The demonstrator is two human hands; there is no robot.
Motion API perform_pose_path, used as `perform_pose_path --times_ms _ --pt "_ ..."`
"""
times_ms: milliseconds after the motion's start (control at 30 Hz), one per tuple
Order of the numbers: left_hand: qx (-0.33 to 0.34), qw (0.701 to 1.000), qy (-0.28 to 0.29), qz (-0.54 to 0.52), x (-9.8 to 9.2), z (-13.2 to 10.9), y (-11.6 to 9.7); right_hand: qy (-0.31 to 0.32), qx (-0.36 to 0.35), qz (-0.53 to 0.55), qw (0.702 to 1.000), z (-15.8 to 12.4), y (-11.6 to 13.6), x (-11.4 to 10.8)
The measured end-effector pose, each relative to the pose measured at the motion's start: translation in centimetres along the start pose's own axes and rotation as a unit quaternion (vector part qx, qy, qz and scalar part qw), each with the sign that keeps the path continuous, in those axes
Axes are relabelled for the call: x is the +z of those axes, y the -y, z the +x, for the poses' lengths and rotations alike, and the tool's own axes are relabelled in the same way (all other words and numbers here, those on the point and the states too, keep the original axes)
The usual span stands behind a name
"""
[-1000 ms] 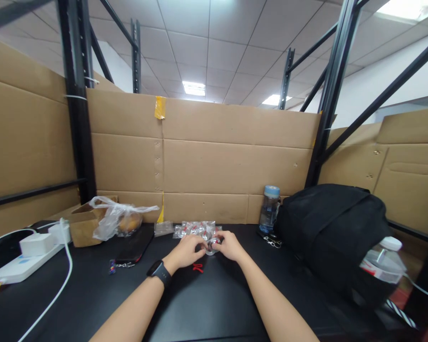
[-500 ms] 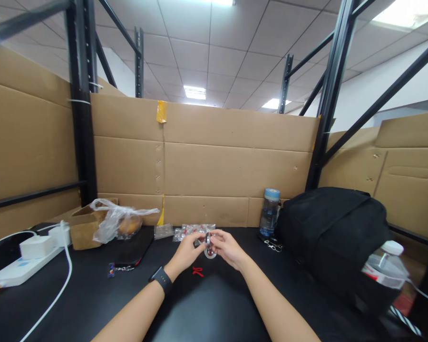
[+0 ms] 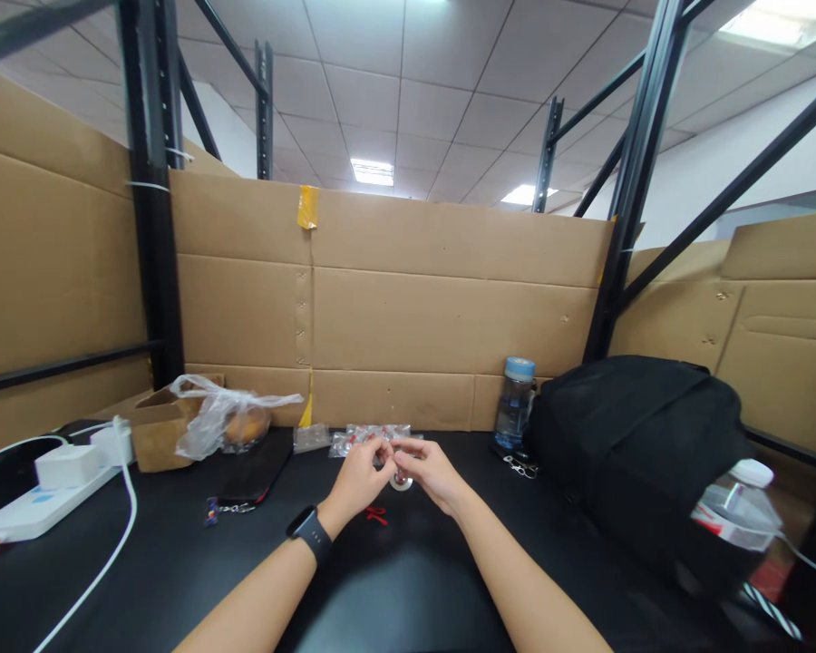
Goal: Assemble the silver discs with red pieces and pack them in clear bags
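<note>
My left hand (image 3: 357, 475) and my right hand (image 3: 430, 469) meet above the middle of the black table (image 3: 177, 562), fingers pinched together on a small round silvery piece with a red spot (image 3: 401, 478). A black watch sits on my left wrist. Just behind the hands lies a heap of small clear packets with red parts (image 3: 371, 438). A small red bow-shaped piece (image 3: 376, 515) lies on the table below the hands.
A black phone (image 3: 255, 472) and keyring lie left of the hands; a cardboard box with a plastic bag (image 3: 221, 417) further left. A white power strip with chargers (image 3: 41, 494) is at far left. A water bottle (image 3: 515, 403) and black backpack (image 3: 643, 444) stand right. Cardboard walls surround.
Both hands lifted slightly off the table with the small round piece and kept turning it between the fingertips; they now sit a little lower than half a second ago.
</note>
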State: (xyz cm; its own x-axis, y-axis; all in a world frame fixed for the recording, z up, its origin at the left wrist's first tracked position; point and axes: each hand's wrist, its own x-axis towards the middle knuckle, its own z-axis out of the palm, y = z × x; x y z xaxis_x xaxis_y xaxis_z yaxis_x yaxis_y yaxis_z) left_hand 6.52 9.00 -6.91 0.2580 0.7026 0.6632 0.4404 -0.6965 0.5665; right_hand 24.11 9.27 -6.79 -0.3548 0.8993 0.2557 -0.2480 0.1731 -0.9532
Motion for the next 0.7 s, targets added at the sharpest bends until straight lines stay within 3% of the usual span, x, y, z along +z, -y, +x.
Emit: perform_pose_path --times_ms 167,300,367,433,533,700 --pt "-0.053 0.998 0.031 0.002 0.1 0.1 1.0 0.000 0.010 -0.003 1.000 0.0 0.1 -0.3" --pt "-0.088 0.994 0.061 -0.006 -0.8 0.2 1.3 0.002 -0.025 -0.122 0.992 0.4 0.1 -1.8" --pt "-0.074 0.991 0.110 0.011 -1.6 0.2 1.6 -0.021 -0.050 -0.238 0.970 0.4 0.6 -3.1" --pt "-0.050 0.982 0.178 0.038 -2.4 0.1 2.1 -0.056 -0.081 -0.375 0.922 0.2 1.3 -4.7" --pt "-0.031 0.961 0.266 0.070 -3.2 -0.3 3.2 -0.055 -0.047 -0.510 0.857 -0.4 2.3 -6.9" --pt "-0.043 0.941 0.326 0.085 -3.4 -0.6 3.9 -0.006 0.036 -0.552 0.833 -0.8 2.0 -8.7"
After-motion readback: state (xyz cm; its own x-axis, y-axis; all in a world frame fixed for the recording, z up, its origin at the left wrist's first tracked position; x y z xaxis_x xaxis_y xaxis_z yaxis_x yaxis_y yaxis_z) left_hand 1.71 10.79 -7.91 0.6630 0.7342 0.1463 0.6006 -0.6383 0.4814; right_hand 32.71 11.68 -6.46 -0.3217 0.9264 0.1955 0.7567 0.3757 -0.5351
